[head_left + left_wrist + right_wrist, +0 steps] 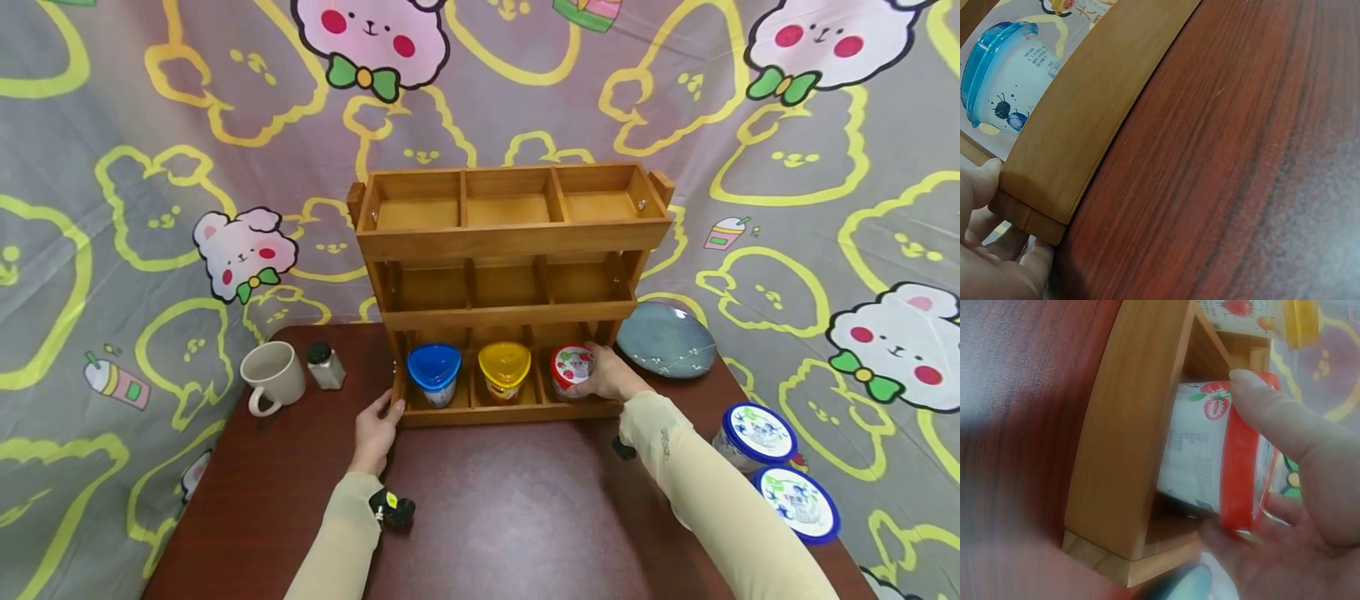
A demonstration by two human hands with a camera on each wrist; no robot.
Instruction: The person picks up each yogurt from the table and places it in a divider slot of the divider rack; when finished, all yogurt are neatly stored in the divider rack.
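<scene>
A three-tier wooden rack (513, 242) with divided compartments stands on the table. My left hand (375, 435) grips the left end of its bottom tier, with the thumb at the upper edge and fingers against the end. My right hand (612, 375) holds a white tub with a red lid (1200, 447) in the bottom right compartment. Its thumb and fingers lie around the lid, and the tub's base is hidden behind the front board. A blue-lidded cup (435, 367) sits in the bottom left compartment, and a yellow-lidded cup (505, 364) in the middle one.
A beige mug (275, 375) and a small black-capped jar (326, 367) stand left of the rack. Behind my right hand is a grey-blue plate (666, 340). Two blue-rimmed tubs (759, 432) stand at the table's right edge. A patterned curtain (525, 108) hangs behind.
</scene>
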